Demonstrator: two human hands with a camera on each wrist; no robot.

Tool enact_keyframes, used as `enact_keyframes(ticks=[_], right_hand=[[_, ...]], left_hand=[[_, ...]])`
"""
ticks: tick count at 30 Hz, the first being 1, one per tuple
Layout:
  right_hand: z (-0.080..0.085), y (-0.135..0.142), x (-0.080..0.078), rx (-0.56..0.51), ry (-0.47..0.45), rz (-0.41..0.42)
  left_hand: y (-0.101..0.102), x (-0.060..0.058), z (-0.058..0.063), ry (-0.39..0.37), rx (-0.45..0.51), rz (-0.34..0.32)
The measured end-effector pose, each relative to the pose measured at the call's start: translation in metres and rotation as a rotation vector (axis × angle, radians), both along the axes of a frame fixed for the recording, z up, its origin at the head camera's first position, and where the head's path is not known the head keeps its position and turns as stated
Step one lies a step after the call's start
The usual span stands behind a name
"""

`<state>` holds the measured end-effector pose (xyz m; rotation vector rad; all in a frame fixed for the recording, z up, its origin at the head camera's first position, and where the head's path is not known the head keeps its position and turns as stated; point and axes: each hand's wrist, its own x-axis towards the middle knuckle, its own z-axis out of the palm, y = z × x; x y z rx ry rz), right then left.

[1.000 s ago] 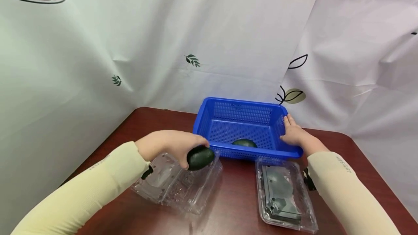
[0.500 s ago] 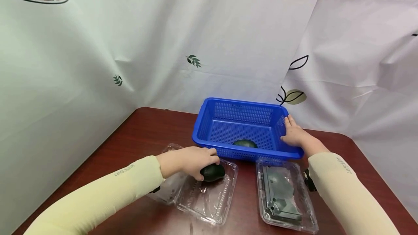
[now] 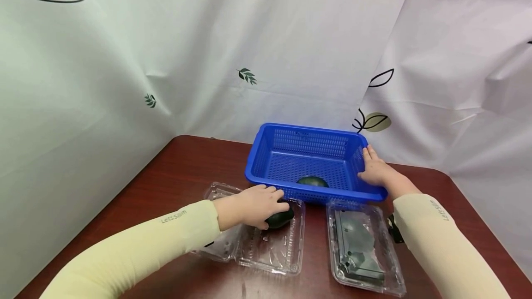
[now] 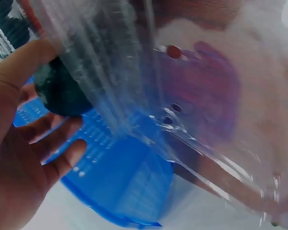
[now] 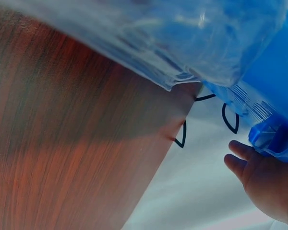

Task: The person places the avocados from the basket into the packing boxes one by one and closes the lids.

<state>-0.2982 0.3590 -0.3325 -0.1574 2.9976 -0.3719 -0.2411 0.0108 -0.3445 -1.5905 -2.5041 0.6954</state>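
Note:
My left hand (image 3: pixel 259 206) holds a dark green avocado (image 3: pixel 280 219), thumb and fingers around its side. The avocado is at the back part of an open clear plastic clamshell box (image 3: pixel 274 255), whose lid lies folded out to the left, partly behind the hand. In the left wrist view the avocado (image 4: pixel 62 88) shows between thumb and fingers beside the clear plastic. My right hand (image 3: pixel 376 171) rests on the right rim of a blue perforated basket (image 3: pixel 307 133), fingers straight. Another avocado (image 3: pixel 312 181) lies inside the basket near its front wall.
A second clear clamshell box (image 3: pixel 399 269), closed, with dark green contents, lies in front of the basket on the right. Everything stands on a reddish-brown wooden table (image 3: pixel 199 160). A white printed curtain (image 3: pixel 199 36) hangs behind and at the sides.
My left hand has carried the avocado rightward and down to the open clamshell. The clamshell has shifted right and now lies flatter. My right hand has stayed at the basket rim.

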Motion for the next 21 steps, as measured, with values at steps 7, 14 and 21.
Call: enact_keyframes(ticks=[7,14,21], right_hand=[[-0.0011,0.0018,-0.0003,-0.004,0.013,0.001],[-0.0001,0.0005,0.0007,-0.008,0.002,-0.001],[0.0002,0.0017,-0.0001,-0.003,0.01,0.006]], left_hand=[[0.0084,0.0068,0.0059,0.096,-0.067,0.014],[0.0093,0.0083,0.0034,0.127,-0.074,-0.029],[0.0092,0.0083,0.0052,0.103,-0.052,-0.023]])
